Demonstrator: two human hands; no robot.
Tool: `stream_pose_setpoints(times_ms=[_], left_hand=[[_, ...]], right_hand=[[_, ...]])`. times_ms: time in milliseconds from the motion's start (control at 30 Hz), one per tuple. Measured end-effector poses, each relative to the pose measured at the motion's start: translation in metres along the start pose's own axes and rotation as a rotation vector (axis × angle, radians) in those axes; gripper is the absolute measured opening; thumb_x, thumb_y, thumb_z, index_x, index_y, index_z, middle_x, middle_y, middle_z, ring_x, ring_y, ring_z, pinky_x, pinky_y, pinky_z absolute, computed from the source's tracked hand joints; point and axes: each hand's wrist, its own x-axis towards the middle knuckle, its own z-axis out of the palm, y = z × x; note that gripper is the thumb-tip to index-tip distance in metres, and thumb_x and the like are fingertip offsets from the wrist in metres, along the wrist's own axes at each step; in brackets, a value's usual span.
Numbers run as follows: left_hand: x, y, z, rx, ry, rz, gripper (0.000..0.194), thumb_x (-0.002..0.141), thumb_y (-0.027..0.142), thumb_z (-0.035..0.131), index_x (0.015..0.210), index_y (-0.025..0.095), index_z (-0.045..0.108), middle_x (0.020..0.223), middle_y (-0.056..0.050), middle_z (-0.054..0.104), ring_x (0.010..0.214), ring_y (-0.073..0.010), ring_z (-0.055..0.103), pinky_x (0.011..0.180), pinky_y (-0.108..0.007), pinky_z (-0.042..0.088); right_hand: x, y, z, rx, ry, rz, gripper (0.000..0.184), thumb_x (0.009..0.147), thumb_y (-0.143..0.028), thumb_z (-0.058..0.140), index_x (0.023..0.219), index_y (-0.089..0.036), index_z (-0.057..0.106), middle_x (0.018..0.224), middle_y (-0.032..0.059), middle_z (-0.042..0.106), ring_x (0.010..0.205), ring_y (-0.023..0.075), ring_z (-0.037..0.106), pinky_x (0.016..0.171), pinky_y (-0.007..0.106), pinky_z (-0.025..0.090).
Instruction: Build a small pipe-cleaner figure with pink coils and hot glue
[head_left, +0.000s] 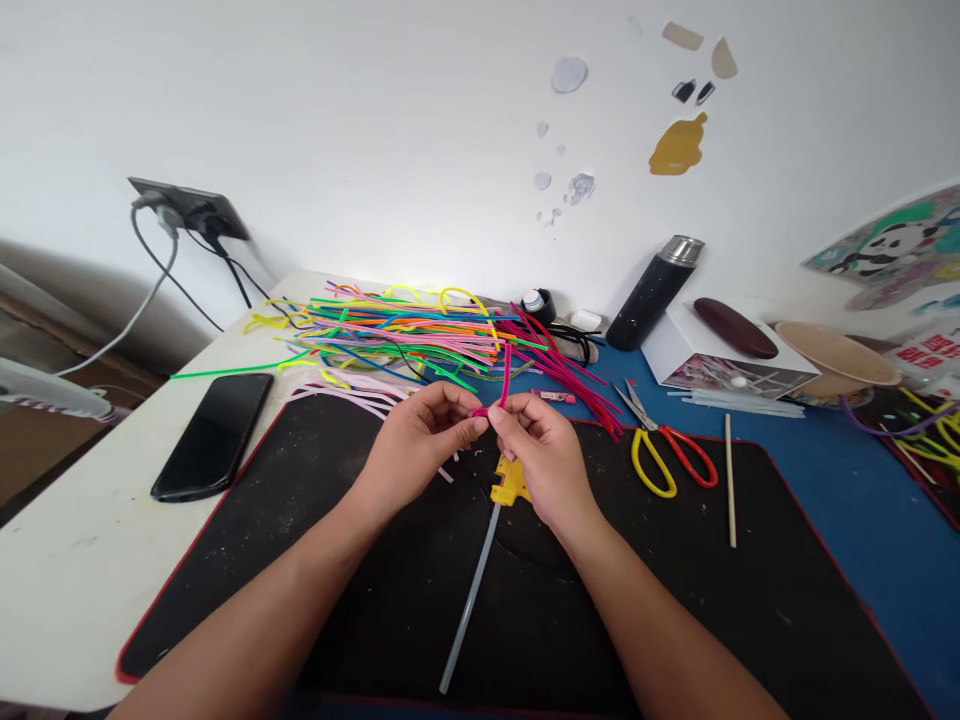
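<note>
Between my two hands is a magenta pipe cleaner [506,372], one end standing up and the rest bunched at my fingertips. My left hand [426,435] pinches it from the left with thumb and forefinger. From the right, my right hand [541,452] pinches the same pipe cleaner, its fingertips almost meeting the left ones. Below them a yellow glue gun [511,482] lies on the black mat [375,590], partly hidden by my right hand. A long translucent glue stick [471,600] sticks out of it toward me.
Behind my hands lies a pile of coloured pipe cleaners [405,330]. Scissors [660,445] and a wooden stick [730,480] lie to the right. A phone [214,437] rests at left. A black flask [654,295], a white box [724,350] and a bowl [836,352] stand behind.
</note>
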Motion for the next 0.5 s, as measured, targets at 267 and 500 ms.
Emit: stream_pose_setpoints(times_ms=[267,500], left_hand=[[-0.0005,0.0015,-0.0008,0.066,0.025,0.027,0.032,0.077,0.043,0.09,0.085,0.018,0.073,0.074,0.001,0.07,0.059,-0.0121,0.058,0.057,-0.026,0.047],[-0.0001,0.0001,-0.0024,0.128,0.012,0.05,0.028,0.08,0.042,0.086,0.085,0.017,0.074,0.076,-0.001,0.073,0.061,-0.0132,0.059,0.059,-0.026,0.047]], right_hand=[[0.0002,-0.0016,-0.0044,-0.078,-0.004,-0.023,0.037,0.088,-0.059,0.078,0.083,-0.023,0.068,0.063,-0.005,0.05,0.058,0.0147,0.045,0.056,0.029,0.038],[0.0011,-0.0004,-0.0097,-0.083,0.005,-0.05,0.04,0.09,-0.058,0.078,0.078,-0.023,0.065,0.062,-0.0055,0.048,0.057,0.0134,0.042,0.054,0.028,0.034]])
